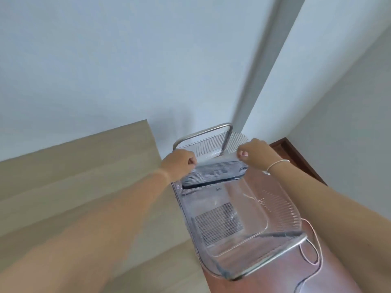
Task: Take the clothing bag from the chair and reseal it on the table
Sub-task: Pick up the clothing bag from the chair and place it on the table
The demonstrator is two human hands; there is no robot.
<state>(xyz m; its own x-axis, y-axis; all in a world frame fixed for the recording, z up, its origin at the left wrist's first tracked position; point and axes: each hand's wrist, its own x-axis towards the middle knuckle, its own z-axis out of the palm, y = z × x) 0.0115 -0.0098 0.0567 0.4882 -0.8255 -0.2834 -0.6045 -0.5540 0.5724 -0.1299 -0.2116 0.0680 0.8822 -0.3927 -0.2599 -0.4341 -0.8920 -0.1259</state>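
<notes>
Clothing bag (213,173): clear, striped fabric inside, on the transparent chair (232,218) seat against its backrest. We see our left hand (179,163) and right hand (257,154) pinching its top corners. Bag's lower edge indistinct through plastic; table (69,176) left of chair, cut off.

Looks like a home room: plain pale walls (105,60), light wood desk (74,176) against the wall, clear plastic chair (275,208) with metal tube frame, reddish-brown floor (296,271), dark wood skirting (296,153), white cable (313,240) on floor.
</notes>
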